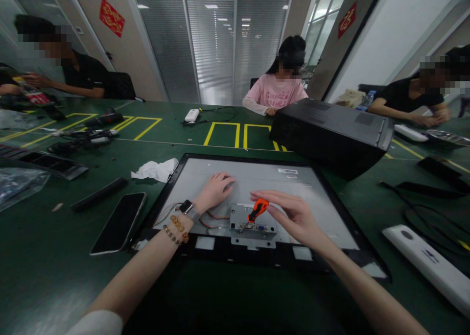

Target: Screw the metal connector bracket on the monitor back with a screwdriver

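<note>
A flat monitor panel (316, 198) lies face down on the green table, its grey metal back showing inside a black frame. My right hand (293, 217) pinches a small screwdriver (257, 211) with an orange handle, its tip down on the metal circuit-board cover (253, 226) near the panel's front edge. My left hand (215, 190) rests on the panel's back just left of that cover, fingers curled down against the metal. Thin red wires (211, 217) run from the cover toward my left wrist, which wears a watch and bead bracelets.
A black phone (119, 222) and a black bar (99, 194) lie left of the panel, with a crumpled white tissue (156, 169) behind them. A large black casing (330, 134) stands behind the panel. A white stand part (429, 266) lies at the right. Three people sit around the table.
</note>
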Demonstrator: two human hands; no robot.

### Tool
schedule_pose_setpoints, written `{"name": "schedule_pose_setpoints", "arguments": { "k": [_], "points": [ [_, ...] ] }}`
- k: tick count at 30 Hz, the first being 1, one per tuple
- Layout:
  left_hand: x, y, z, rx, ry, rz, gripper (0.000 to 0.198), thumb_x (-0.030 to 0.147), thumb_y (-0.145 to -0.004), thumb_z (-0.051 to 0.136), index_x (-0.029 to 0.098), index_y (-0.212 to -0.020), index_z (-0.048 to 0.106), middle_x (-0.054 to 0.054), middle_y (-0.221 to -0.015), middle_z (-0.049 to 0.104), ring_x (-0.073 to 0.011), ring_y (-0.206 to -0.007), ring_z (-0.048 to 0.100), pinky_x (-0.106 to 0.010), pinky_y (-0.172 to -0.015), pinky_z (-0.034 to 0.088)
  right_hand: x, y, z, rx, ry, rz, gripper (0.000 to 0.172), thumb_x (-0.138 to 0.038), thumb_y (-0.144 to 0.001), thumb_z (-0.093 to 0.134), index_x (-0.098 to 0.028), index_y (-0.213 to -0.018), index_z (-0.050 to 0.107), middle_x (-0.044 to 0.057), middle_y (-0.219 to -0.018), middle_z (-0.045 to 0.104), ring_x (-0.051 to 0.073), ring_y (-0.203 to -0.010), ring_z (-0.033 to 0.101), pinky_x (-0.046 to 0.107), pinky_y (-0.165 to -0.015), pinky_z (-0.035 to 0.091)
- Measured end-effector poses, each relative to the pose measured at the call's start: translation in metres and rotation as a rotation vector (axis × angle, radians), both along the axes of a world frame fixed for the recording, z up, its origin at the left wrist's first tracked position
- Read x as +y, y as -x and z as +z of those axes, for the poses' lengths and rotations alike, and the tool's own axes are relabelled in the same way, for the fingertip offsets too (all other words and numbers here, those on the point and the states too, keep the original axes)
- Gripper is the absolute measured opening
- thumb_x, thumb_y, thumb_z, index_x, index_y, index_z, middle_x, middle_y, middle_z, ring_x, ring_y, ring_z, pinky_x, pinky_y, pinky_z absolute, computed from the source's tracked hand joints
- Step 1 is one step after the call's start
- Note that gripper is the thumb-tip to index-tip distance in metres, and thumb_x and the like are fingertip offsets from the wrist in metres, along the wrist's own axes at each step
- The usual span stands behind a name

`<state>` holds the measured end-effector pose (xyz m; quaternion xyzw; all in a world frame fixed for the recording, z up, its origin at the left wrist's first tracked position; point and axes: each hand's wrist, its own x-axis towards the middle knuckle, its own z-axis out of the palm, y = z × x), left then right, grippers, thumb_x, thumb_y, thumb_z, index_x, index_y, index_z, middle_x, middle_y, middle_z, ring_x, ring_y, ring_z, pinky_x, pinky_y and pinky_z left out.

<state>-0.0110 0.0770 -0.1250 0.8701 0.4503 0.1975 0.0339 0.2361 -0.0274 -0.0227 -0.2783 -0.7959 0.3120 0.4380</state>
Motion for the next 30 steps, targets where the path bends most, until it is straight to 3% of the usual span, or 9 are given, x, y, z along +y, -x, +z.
{"name": "schedule_pose_setpoints", "arguments": {
  "k": [4, 9, 16, 19, 23, 30],
  "points": [
    [0.000, 0.000, 0.000, 0.007, 0.000, 0.001, 0.027, 0.017, -0.092, 0.055, 0.022, -0.119, 0.060, -0.006, -0.116, 0.059, -0.0230, -0.109, 0.054, -0.039, -0.096, 0.044, 0.002, 0.001, -0.005, 0.032, 0.004, -0.046, 0.028, -0.020, -0.091, 0.060, -0.030, -0.115, 0.071, 0.005, -0.107, 0.074, 0.022, -0.098, 0.069, 0.041, -0.085, 0.056],
    [0.000, 0.000, 0.001, 0.015, 0.003, 0.004, 0.027, 0.017, -0.093, 0.055, 0.022, -0.119, 0.061, -0.006, -0.117, 0.058, -0.0230, -0.110, 0.054, -0.038, -0.097, 0.043, 0.004, 0.002, -0.009, 0.085, -0.002, -0.117, 0.012, -0.031, -0.080, 0.077, -0.024, -0.090, 0.074, 0.004, -0.083, 0.069, 0.020, -0.076, 0.065, 0.035, -0.069, 0.053],
    [-0.002, 0.000, 0.004, 0.024, 0.019, 0.009, 0.028, 0.018, -0.093, 0.055, 0.021, -0.120, 0.061, -0.006, -0.117, 0.059, -0.0234, -0.110, 0.054, -0.039, -0.097, 0.043, 0.002, 0.003, -0.013, 0.125, 0.060, -0.162, 0.030, -0.042, -0.070, 0.083, -0.021, -0.072, 0.062, -0.003, -0.060, 0.060, 0.012, -0.051, 0.048, 0.025, -0.046, 0.039],
    [-0.003, -0.001, 0.005, 0.027, 0.023, 0.013, 0.028, 0.018, -0.093, 0.055, 0.021, -0.120, 0.061, -0.007, -0.118, 0.058, -0.0237, -0.111, 0.054, -0.039, -0.098, 0.043, 0.001, 0.003, -0.014, 0.061, 0.124, -0.171, 0.025, -0.040, -0.075, 0.079, -0.020, -0.076, 0.064, -0.002, -0.060, 0.062, 0.011, -0.048, 0.048, 0.024, -0.044, 0.038],
    [-0.002, -0.001, 0.005, 0.030, 0.021, 0.014, 0.028, 0.017, -0.092, 0.056, 0.019, -0.119, 0.062, -0.007, -0.117, 0.059, -0.0238, -0.110, 0.054, -0.038, -0.098, 0.043, 0.000, 0.001, -0.010, -0.057, 0.013, -0.138, 0.011, -0.030, -0.088, 0.065, -0.020, -0.091, 0.068, 0.002, -0.074, 0.068, 0.013, -0.055, 0.053, 0.027, -0.053, 0.045],
    [-0.001, -0.001, 0.002, 0.025, 0.012, 0.011, 0.029, 0.018, -0.092, 0.056, 0.020, -0.121, 0.060, -0.007, -0.118, 0.059, -0.0233, -0.110, 0.054, -0.038, -0.097, 0.043, -0.001, -0.004, -0.003, -0.224, -0.116, -0.092, 0.029, -0.025, -0.096, 0.048, -0.021, -0.121, 0.063, 0.005, -0.088, 0.065, 0.019, -0.078, 0.060, 0.032, -0.070, 0.049]
  ]
}}
